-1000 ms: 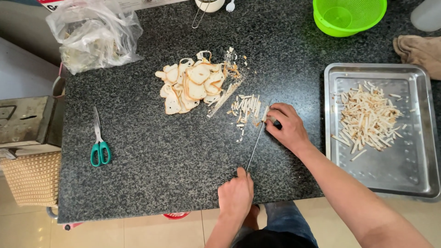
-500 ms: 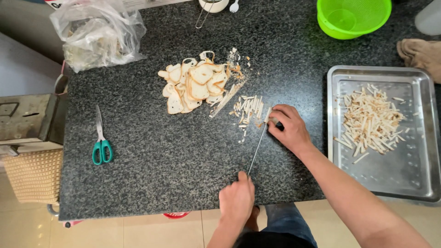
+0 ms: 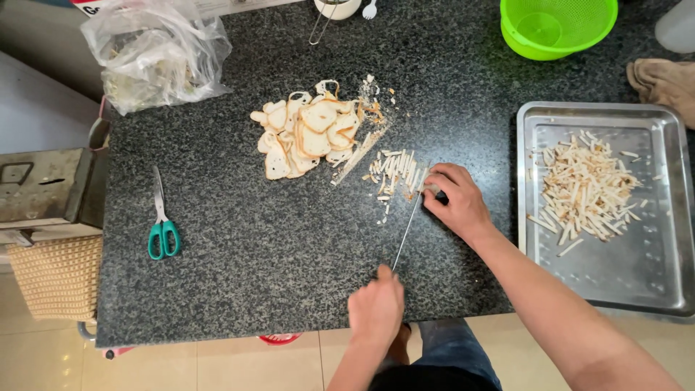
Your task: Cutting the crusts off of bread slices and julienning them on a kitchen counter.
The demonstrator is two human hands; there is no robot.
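My left hand grips the handle of a long thin knife near the counter's front edge. The blade runs up and right across the dark speckled counter. My right hand rests on the blade's far end, next to a small heap of pale cut strips. A pile of flat pale slices with orange rims lies just beyond the strips, up and to the left.
A steel tray with several cut strips sits at the right. Green-handled scissors lie at the left. A plastic bag, a green bowl and a brown cloth stand at the back.
Both hands and the knife have stayed in much the same place beside the cut strips; only the camera view has shifted slightly.
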